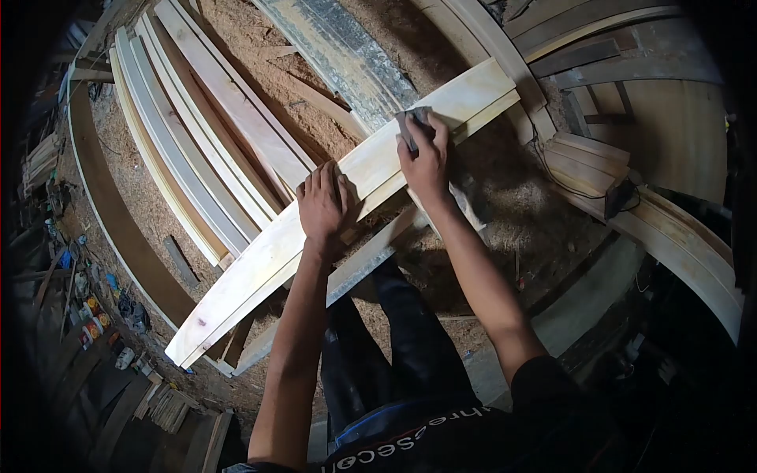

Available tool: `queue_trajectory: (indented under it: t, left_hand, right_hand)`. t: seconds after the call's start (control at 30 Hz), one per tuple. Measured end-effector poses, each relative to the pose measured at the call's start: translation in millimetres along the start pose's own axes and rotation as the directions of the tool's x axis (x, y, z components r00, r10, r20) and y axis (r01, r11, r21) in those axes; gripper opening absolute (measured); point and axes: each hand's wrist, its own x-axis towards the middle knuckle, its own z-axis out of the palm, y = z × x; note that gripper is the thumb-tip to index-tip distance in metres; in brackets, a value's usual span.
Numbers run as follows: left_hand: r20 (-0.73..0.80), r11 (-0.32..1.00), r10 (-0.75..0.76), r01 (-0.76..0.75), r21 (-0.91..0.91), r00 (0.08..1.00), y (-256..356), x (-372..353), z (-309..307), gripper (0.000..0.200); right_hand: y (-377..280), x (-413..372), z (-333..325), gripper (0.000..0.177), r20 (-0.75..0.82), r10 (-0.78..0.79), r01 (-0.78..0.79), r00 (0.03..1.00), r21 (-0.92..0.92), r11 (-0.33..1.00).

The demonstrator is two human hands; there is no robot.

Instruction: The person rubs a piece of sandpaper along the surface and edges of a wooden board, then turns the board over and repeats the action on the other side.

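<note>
A long pale wooden board with a stepped near edge lies diagonally across the middle of the head view. My left hand rests on top of it, palm down, fingers stretched out to the far edge. Farther right along the same board, my right hand presses a dark grey piece of sandpaper against the upper face. My right fingers are closed over the sandpaper and hide part of it.
A worn, dusty beam runs away beyond the board. Several long wooden strips lie at the upper left over sawdust. Stacked boards and a dark cable stand at the right. Small litter covers the ground at the left.
</note>
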Motion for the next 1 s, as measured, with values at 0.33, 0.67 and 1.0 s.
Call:
queue_trajectory:
  t: [0.33, 0.67, 1.0]
  left_hand:
    - [0.042, 0.995, 0.02, -0.024, 0.093, 0.999, -4.6, 3.1, 11.3, 0.05]
    - [0.008, 0.999, 0.037, -0.037, 0.018, 0.999, 39.7, 39.3, 38.6, 0.05]
    - [0.043, 1.0, -0.014, 0.014, -0.006, 0.999, 59.1, 49.8, 38.2, 0.047]
  right_hand:
    - [-30.0, -55.4, -0.2, 0.045, 0.145, -0.078, 0.071, 0.986, 0.059, 0.996]
    - [10.9, 0.6, -9.5, 0.047, 0.018, 0.067, -0.068, 0.998, 0.053, 0.996]
    - [64.0, 36.8, -34.3, 0.044, -0.054, 0.054, -0.055, 0.997, -0.019, 0.998]
